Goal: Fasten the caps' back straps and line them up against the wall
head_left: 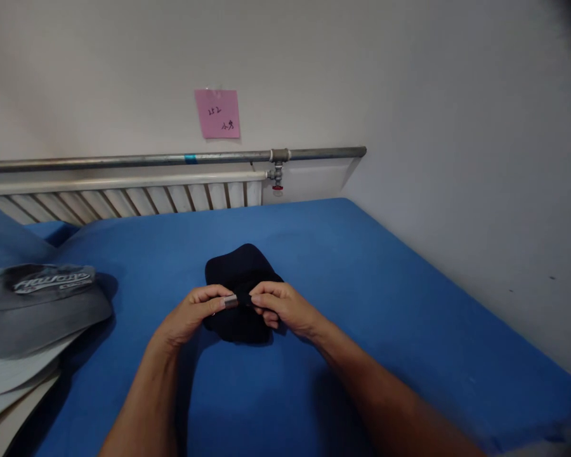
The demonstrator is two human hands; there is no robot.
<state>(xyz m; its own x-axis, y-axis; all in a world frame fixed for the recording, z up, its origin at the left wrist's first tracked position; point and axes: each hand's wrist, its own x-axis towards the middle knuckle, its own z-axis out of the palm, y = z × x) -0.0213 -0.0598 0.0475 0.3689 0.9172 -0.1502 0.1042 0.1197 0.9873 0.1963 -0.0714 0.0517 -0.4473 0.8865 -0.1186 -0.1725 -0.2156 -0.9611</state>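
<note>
A dark baseball cap [240, 266] rests on the blue-covered surface [323, 254] in front of me, its back strap toward me. My left hand [190, 314] pinches the metal buckle [230, 301] of that strap between thumb and fingers. From the other side, my right hand [283, 308] is closed on the dark strap close to the buckle. Both hands are over the cap and hide part of its opening. The strap's end is too dark to make out.
At the left lies a stack of caps, a grey one with white lettering [42, 311] on top. Behind the surface are a white radiator [162, 198], a metal pipe [137, 160] and a valve with a red handle [278, 188]. A pink note [217, 114] hangs on the wall.
</note>
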